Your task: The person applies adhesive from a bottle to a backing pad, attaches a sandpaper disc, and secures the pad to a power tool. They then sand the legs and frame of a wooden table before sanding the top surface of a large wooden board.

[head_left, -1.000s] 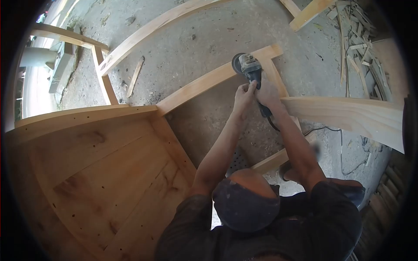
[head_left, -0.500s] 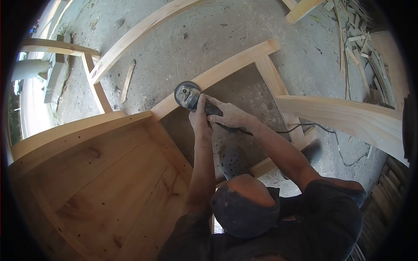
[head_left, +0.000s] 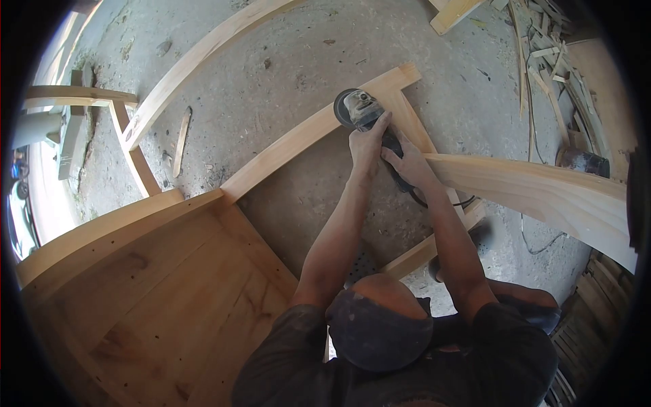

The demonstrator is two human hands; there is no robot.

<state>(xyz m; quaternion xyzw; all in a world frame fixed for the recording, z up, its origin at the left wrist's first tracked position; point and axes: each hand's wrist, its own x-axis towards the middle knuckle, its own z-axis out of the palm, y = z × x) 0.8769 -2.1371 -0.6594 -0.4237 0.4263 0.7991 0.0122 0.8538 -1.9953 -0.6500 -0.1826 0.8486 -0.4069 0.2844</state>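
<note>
An angle grinder [head_left: 363, 107] with a round disc rests against the upper rail [head_left: 288, 150] of a pale wooden frame, close to the joint with a short crosspiece [head_left: 415, 123]. My left hand [head_left: 367, 148] is closed around the grinder just behind its head. Farther back, my right hand [head_left: 411, 164] grips the dark body of the tool. A black cord [head_left: 422, 202] trails from the grinder's rear under my right forearm. The disc's underside is hidden from view.
A wide wooden panel [head_left: 169, 305] with dark knots joins the frame at left. A thick board [head_left: 536, 190] extends right from the frame. Another wooden frame [head_left: 196, 57] lies on the concrete floor [head_left: 305, 68]. Scrap sticks [head_left: 559, 81] are piled at upper right.
Both hands have moved the grinder right and upward along the rail, from near its middle to near the crosspiece joint. My arms are stretched farther out.
</note>
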